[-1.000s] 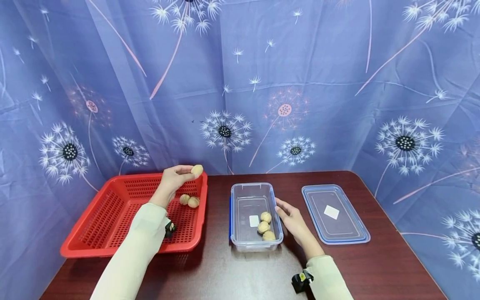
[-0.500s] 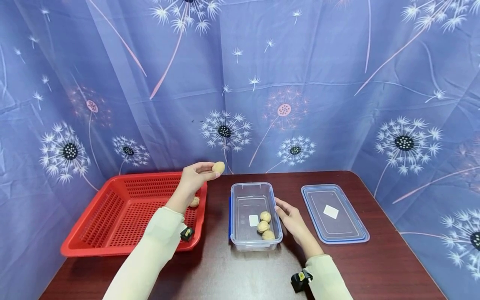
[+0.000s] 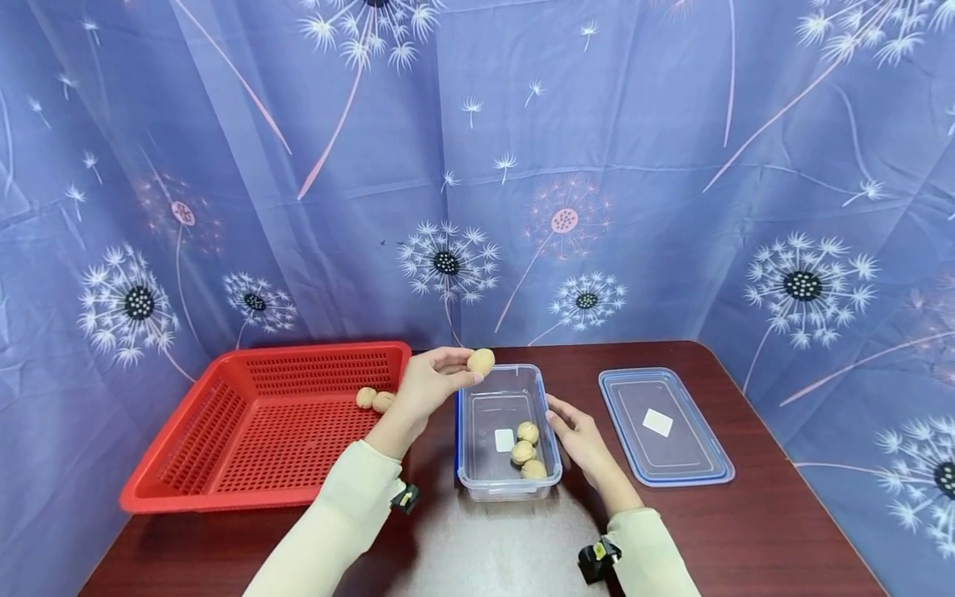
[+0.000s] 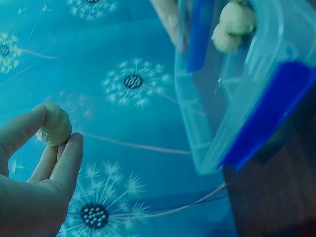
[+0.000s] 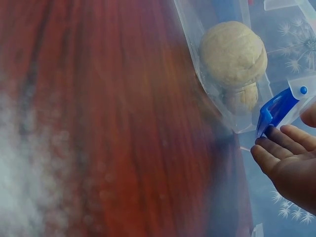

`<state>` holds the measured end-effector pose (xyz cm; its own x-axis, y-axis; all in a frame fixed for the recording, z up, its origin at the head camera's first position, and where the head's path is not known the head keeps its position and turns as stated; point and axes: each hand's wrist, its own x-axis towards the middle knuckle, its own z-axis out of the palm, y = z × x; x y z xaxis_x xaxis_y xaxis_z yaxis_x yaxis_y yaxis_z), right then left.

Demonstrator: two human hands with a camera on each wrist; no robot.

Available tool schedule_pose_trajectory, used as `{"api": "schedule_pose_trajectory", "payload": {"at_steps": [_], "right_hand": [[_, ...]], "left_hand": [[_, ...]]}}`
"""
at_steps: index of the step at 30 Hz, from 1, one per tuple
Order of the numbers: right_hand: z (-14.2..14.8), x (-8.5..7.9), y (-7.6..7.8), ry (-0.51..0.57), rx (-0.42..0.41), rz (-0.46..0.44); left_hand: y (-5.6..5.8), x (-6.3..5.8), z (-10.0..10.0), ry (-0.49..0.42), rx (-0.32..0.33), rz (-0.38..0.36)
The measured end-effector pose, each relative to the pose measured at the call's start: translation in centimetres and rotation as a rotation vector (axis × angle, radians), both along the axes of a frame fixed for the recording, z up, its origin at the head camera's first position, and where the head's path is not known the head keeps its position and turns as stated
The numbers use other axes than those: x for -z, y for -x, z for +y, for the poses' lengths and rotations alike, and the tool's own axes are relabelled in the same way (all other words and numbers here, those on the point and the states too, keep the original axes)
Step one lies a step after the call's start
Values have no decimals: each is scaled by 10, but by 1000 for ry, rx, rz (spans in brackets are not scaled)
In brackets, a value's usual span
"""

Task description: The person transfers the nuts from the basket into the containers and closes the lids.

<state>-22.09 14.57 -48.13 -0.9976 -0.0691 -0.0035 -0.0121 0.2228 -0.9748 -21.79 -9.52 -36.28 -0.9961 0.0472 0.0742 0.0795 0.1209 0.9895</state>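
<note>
My left hand [image 3: 431, 383] pinches a walnut [image 3: 481, 361] between thumb and fingertips, at the far left corner of the clear plastic container [image 3: 477, 481]. The left wrist view shows this walnut [image 4: 55, 124] between thumb and fingers, with the container's blue side clip [image 4: 276, 113] beyond. Three walnuts [image 3: 524, 452] lie along the container's right side. My right hand [image 3: 585, 444] rests against the container's right wall, its fingers fairly straight. In the right wrist view its fingers [image 5: 281, 148] touch the hanging blue clip [image 5: 279, 111].
On the left stands a red slotted basket [image 3: 179, 423] with two walnuts [image 3: 375, 400] at its right side. A clear lid [image 3: 664, 427] with a blue edge lies right of the container on the dark wooden table [image 3: 776, 514]. A blue dandelion-print curtain [image 3: 507, 207] hangs behind.
My left hand has carried the walnut rightward from above the red basket to the container's far left corner, dipping slightly at the end. The right hand has stayed in place.
</note>
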Motion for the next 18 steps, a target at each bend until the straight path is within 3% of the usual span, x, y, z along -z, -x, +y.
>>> {"api": "schedule_pose_trajectory", "payload": {"at_steps": [10,18], "right_hand": [[0,2,-1,-1,9,-5],[1,2,0,12,-2,2]], "left_hand": [[-15,40,10,-10,42,-42],[-25,69,14,24,119,-51]]}}
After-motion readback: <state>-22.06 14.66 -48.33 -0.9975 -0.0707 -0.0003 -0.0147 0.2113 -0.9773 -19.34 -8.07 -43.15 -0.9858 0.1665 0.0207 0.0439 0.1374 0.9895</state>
